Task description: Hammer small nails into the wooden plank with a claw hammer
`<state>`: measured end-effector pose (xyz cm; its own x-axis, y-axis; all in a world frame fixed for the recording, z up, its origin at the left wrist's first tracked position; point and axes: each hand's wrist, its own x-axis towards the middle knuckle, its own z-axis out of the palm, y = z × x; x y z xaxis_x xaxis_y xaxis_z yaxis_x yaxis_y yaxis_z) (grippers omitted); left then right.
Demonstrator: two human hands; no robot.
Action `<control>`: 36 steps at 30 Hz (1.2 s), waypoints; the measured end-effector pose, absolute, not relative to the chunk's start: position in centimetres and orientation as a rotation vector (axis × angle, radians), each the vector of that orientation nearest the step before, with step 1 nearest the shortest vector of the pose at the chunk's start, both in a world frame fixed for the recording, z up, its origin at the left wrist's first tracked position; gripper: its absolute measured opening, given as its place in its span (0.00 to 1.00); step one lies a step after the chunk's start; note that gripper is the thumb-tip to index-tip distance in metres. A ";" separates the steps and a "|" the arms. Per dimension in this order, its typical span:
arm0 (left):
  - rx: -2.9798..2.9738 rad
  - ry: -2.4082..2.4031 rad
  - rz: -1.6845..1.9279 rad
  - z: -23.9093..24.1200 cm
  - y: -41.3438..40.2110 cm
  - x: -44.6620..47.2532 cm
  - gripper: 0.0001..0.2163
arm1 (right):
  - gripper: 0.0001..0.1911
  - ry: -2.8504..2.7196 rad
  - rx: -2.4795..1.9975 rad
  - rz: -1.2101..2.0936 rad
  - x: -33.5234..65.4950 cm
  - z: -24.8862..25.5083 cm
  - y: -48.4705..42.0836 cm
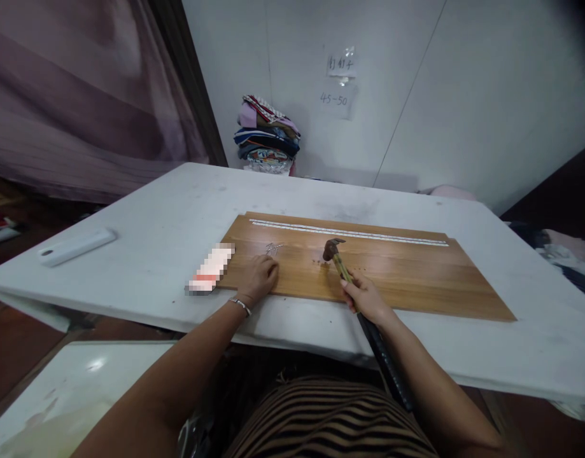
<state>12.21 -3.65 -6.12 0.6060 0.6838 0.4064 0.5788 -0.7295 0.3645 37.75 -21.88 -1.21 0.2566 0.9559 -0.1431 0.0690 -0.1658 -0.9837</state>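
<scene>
White table (177,210) under wooden board (407,280)

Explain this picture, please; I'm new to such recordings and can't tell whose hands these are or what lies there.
There is no machine: a camera on a person's head looks down at their own two bare hands. The right hand grips a hammer, its head down on or just above a wooden board that lies on a white table. The left hand rests curled on the board beside a few nails. A white flat device lies further left.
</scene>
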 end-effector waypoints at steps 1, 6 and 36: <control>2.636 1.049 0.788 -6.1 -3.7 12.2 0.09 | 0.27 -1.012 -1.494 1.083 37.8 -1.2 -21.9; 2.629 1.051 0.782 -6.1 -3.7 12.3 0.09 | 0.28 -1.003 -1.511 1.080 37.6 -0.8 -21.9; 2.628 1.047 0.799 -6.3 -3.6 12.3 0.08 | 0.33 -1.002 -1.523 1.098 37.6 -0.8 -21.9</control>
<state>12.29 -3.58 -6.31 0.6025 0.6850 0.4095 0.5762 -0.7284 0.3707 37.60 -21.94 -0.82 0.2539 0.9531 -0.1649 0.0772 -0.1899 -0.9788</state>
